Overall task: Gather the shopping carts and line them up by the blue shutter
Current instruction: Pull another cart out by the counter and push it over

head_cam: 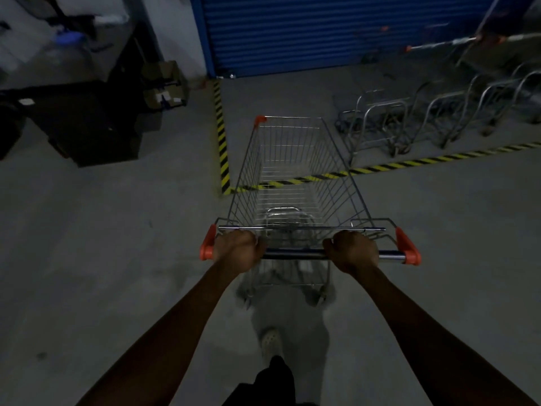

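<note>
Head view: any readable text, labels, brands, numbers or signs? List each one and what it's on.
No text here is legible.
White labels on the cardboard boxes: too small and blurred to read.
No lettering shows on the blue shutter.
No brand or number shows on the shopping cart handle.
The floor tape is yellow-black stripes only, no words.

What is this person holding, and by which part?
A shopping cart, by its handle bar: the left hand grips near the left end, the right hand right of the middle.
</note>
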The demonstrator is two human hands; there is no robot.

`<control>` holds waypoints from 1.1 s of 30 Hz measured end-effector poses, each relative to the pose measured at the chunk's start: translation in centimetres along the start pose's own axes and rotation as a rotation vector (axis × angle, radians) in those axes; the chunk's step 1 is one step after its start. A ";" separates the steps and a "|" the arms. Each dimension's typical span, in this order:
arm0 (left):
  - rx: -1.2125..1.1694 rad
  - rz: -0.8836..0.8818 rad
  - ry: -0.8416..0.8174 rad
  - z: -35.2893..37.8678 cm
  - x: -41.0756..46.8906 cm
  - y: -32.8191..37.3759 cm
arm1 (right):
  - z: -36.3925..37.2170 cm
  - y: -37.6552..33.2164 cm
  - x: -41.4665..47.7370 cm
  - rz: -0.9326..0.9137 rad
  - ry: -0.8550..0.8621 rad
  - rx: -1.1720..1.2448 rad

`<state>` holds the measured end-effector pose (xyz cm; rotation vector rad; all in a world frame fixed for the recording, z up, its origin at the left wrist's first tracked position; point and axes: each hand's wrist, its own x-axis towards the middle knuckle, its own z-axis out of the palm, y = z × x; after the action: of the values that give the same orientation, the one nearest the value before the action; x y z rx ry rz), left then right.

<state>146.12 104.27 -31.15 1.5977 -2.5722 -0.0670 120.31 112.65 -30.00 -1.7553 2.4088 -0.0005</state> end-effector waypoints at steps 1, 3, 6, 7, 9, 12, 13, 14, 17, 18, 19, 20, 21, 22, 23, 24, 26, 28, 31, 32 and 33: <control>-0.023 0.015 0.027 0.2 2.3 0.3 | -0.6 0.5 1.9 0.027 0.005 0.017; -0.021 0.069 0.009 0.2 7.0 0.9 | -1.7 1.4 5.5 0.069 -0.011 0.013; -0.047 0.175 -0.049 0.5 12.9 1.7 | -2.9 3.1 10.7 0.109 -0.040 -0.017; -0.113 0.202 0.018 1.3 14.9 1.9 | -3.3 3.6 12.3 0.126 -0.040 -0.018; -0.319 0.176 0.051 2.7 18.7 2.5 | -4.0 4.9 15.3 0.157 -0.031 -0.018; -0.230 0.142 0.217 3.3 23.6 4.3 | -4.8 6.7 19.8 0.177 -0.003 -0.063; -0.189 0.163 0.259 3.7 25.4 4.7 | -5.0 7.3 21.4 0.182 0.003 -0.078; -0.163 0.174 0.267 3.7 27.1 5.2 | -5.2 8.0 22.9 0.188 0.006 -0.084; -0.120 0.174 0.333 5.0 32.1 6.0 | -5.9 10.2 28.0 0.189 0.014 -0.092; -0.155 0.163 0.320 5.1 34.0 6.7 | -6.1 10.9 29.8 0.183 0.015 -0.088; -0.172 0.178 0.313 5.2 35.8 7.3 | -6.2 11.7 31.7 0.175 0.013 -0.081; -0.173 0.178 0.274 5.0 37.6 7.9 | -6.5 12.4 33.6 0.167 0.013 -0.074; -0.184 0.182 0.211 4.8 39.6 8.3 | -6.7 13.1 35.6 0.155 0.017 -0.069; -0.200 0.162 0.058 4.4 41.6 8.6 | -7.0 13.9 37.6 0.144 0.023 -0.071; -0.140 0.123 -0.041 4.5 43.6 8.9 | -7.2 14.7 39.6 0.126 0.024 -0.076; -0.118 0.119 -0.053 4.6 45.2 9.2 | -7.5 15.4 41.4 0.107 0.015 -0.071; -0.066 0.108 -0.054 5.5 47.8 9.4 | -8.3 17.2 44.8 0.049 -0.012 -0.043; -0.074 0.020 -0.105 5.3 51.2 10.8 | -8.9 19.3 48.5 -0.026 -0.085 0.048; -0.053 0.009 -0.103 6.2 56.0 10.9 | -9.8 23.0 54.4 -0.143 -0.188 0.205; -0.083 0.038 -0.126 6.1 57.4 10.6 | -10.2 23.7 56.2 -0.175 -0.175 0.213; -0.120 0.068 -0.168 5.7 58.8 10.5 | -10.7 24.0 57.8 -0.196 -0.159 0.212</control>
<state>110.29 56.15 -31.56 1.5210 -2.6854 -0.3569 78.98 64.48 -29.19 -1.8100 2.0378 -0.1303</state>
